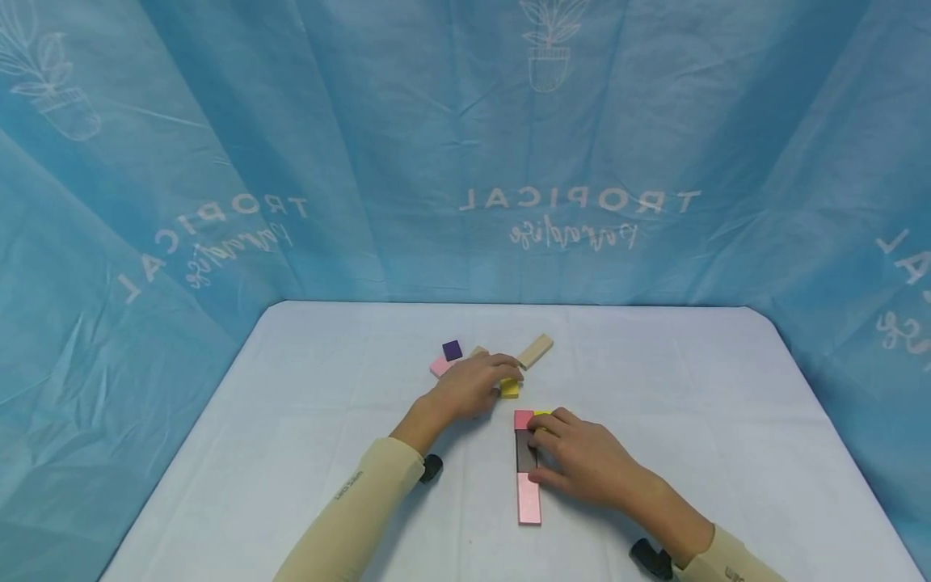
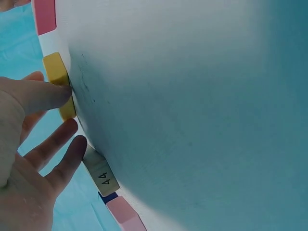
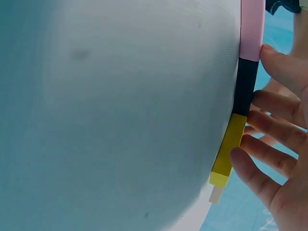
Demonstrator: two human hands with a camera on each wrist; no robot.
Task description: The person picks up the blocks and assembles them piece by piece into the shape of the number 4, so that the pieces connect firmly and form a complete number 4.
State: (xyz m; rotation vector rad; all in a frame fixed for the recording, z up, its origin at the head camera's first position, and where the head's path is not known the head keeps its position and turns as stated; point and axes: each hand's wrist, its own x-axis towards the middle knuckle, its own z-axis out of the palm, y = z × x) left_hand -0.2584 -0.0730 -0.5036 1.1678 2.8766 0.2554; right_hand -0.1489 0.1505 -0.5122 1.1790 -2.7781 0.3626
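Observation:
My left hand (image 1: 473,384) pinches a yellow block (image 2: 57,70) between thumb and index finger, its other fingers spread near a wooden block (image 2: 102,174) with dark marks. Nearer me, a row of flat blocks lies on the table: a pink block (image 1: 529,501), a dark block (image 1: 525,453) and a red block (image 1: 524,419). From the red one, another yellow block (image 3: 228,149) extends to the right, partly under my right hand (image 1: 582,457). That hand's fingers are loosely extended, thumb at the pink block's side and fingertips by the dark and yellow ones.
Behind my left hand lie a purple cube (image 1: 452,350) and another pink block (image 1: 440,366), partly covered. A pale wooden block (image 1: 536,352) lies to their right. Blue printed curtains (image 1: 465,145) surround the white table (image 1: 305,388).

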